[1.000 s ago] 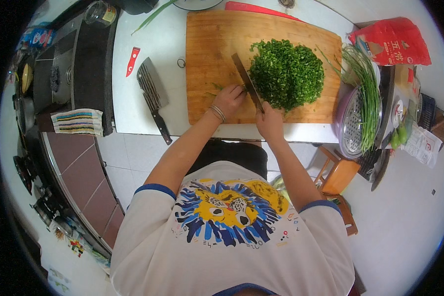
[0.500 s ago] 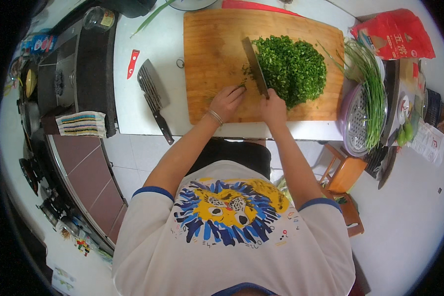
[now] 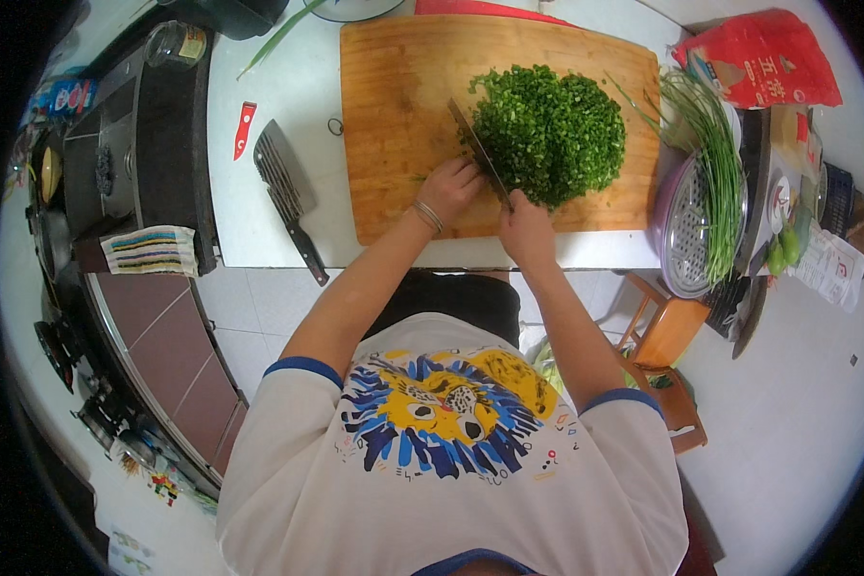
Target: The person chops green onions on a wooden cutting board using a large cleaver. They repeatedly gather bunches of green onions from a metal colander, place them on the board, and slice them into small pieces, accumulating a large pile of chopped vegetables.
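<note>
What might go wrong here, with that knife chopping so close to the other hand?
The left hand rests on the board right beside the knife held by the right hand, so a slip might nick its fingers. The heap of greens reaches near the board's right edge; bits may scatter off. A cleaver lies loose near the counter's front edge and might get knocked down.

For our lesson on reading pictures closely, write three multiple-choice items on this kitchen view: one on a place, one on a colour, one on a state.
1. Where does the spare cleaver lie?
A on the white counter left of the cutting board
B on the board
C on the floor

2. What colour is the bag at upper right?
A blue
B red
C yellow

3. The greens on the board are
A whole
B finely chopped
C cooked

Answers: 1 A, it rests on the counter beside the board; 2 B, it is red; 3 B, they form a heap of small bits.
</note>
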`<state>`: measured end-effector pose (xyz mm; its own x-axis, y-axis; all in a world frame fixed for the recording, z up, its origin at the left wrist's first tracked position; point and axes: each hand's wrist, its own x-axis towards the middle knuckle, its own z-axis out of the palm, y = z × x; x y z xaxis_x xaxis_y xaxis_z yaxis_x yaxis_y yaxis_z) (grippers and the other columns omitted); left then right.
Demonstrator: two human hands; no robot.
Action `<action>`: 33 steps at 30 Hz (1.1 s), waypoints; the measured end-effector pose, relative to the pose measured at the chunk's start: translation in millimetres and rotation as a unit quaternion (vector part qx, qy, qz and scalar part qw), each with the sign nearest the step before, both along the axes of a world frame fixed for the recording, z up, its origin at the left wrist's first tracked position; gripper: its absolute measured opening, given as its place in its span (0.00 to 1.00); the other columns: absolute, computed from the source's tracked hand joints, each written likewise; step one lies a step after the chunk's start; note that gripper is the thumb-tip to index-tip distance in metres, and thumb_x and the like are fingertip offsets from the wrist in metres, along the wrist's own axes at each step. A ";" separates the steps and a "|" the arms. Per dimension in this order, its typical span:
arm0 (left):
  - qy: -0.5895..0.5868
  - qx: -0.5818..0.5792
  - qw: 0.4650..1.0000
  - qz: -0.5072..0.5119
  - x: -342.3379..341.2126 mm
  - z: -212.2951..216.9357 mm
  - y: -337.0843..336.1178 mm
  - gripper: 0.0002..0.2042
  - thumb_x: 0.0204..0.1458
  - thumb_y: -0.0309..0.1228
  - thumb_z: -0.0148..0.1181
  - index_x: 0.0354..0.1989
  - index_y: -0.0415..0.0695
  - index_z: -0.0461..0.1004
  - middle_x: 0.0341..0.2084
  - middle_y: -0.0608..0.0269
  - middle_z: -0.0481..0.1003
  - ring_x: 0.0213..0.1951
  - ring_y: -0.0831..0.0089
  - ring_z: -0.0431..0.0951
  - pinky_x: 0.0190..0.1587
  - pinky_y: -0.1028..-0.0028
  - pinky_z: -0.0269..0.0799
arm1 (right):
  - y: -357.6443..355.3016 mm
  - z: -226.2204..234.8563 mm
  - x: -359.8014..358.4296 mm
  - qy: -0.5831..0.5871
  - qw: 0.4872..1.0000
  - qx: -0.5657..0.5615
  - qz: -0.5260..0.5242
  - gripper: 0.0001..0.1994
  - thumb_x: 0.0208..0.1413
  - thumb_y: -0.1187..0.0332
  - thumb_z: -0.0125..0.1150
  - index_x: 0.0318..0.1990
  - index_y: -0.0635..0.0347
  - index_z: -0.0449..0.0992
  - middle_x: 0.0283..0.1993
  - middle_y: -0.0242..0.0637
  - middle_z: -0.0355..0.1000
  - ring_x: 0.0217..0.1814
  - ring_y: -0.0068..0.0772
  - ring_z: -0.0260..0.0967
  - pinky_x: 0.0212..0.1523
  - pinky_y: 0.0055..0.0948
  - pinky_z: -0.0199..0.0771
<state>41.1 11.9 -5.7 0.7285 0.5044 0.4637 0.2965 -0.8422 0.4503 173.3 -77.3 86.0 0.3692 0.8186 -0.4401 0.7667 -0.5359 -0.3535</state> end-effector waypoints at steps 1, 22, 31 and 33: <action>0.006 -0.004 1.000 -0.001 -1.3 -0.5 -0.5 0.12 0.33 0.22 0.57 0.31 0.38 0.75 0.35 0.54 0.73 0.42 0.58 0.74 0.44 0.66 0.74 | 1.6 -1.2 -1.7 0.001 1.000 -0.016 -0.008 0.08 0.54 0.64 0.50 0.36 0.59 0.67 0.26 0.54 0.72 0.30 0.59 0.70 0.31 0.53 0.70; 0.025 -0.035 0.999 -0.001 -11.9 -3.0 -3.4 0.12 0.34 0.23 0.56 0.32 0.39 0.75 0.34 0.56 0.73 0.41 0.60 0.73 0.43 0.68 0.73 | 6.8 -11.7 -14.1 -0.013 0.999 -0.031 -0.024 0.10 0.54 0.65 0.50 0.35 0.62 0.70 0.26 0.56 0.71 0.31 0.60 0.70 0.33 0.51 0.70; -0.022 -0.003 1.000 -0.002 -10.3 -0.6 -1.8 0.11 0.34 0.24 0.54 0.30 0.39 0.74 0.32 0.57 0.72 0.38 0.62 0.72 0.41 0.69 0.73 | 7.9 -3.9 -2.0 0.044 0.998 0.028 -0.038 0.11 0.54 0.63 0.51 0.33 0.62 0.71 0.27 0.55 0.72 0.32 0.59 0.71 0.33 0.49 0.70; -0.022 -0.004 1.000 -0.001 -10.9 -1.1 -2.5 0.11 0.34 0.24 0.54 0.29 0.38 0.74 0.32 0.56 0.72 0.38 0.61 0.72 0.41 0.69 0.73 | 2.0 -1.5 -5.9 0.032 0.999 0.006 -0.012 0.11 0.54 0.64 0.51 0.34 0.63 0.71 0.27 0.56 0.72 0.32 0.59 0.71 0.34 0.50 0.70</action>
